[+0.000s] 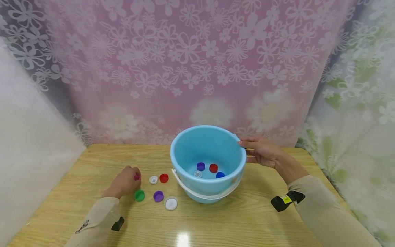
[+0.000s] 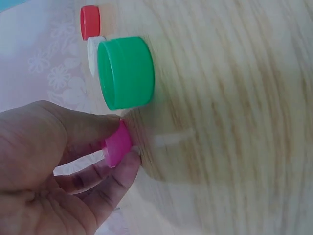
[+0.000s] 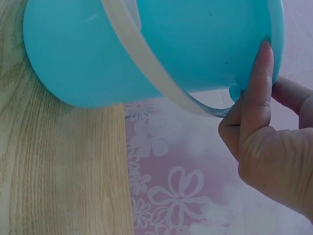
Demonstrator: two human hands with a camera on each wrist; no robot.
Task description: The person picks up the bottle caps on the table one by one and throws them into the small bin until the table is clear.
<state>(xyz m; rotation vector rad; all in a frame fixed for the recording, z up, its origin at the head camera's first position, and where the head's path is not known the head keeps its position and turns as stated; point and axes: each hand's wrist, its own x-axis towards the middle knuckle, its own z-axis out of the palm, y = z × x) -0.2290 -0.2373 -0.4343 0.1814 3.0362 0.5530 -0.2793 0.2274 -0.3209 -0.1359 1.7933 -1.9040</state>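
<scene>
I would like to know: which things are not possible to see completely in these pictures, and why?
Pink cap, head view: mostly covered by the left hand.
Blue cap, head view: lower part hidden by the front rim of the bucket.
White cap, left wrist view: largely behind the green cap.
Bucket, right wrist view: cut off by the top edge.

The left hand [image 1: 126, 180] is bare; its beige left sleeve [image 1: 100, 216], toward eight o'clock, bears a small dark mark [image 1: 82, 226] and a black block [image 1: 118, 224]. Toward four o'clock, below the bare right hand [image 1: 263, 151], the beige right sleeve [image 1: 327, 214] carries a black box [image 1: 279, 204] with a yellow label [image 1: 286, 199].
</scene>
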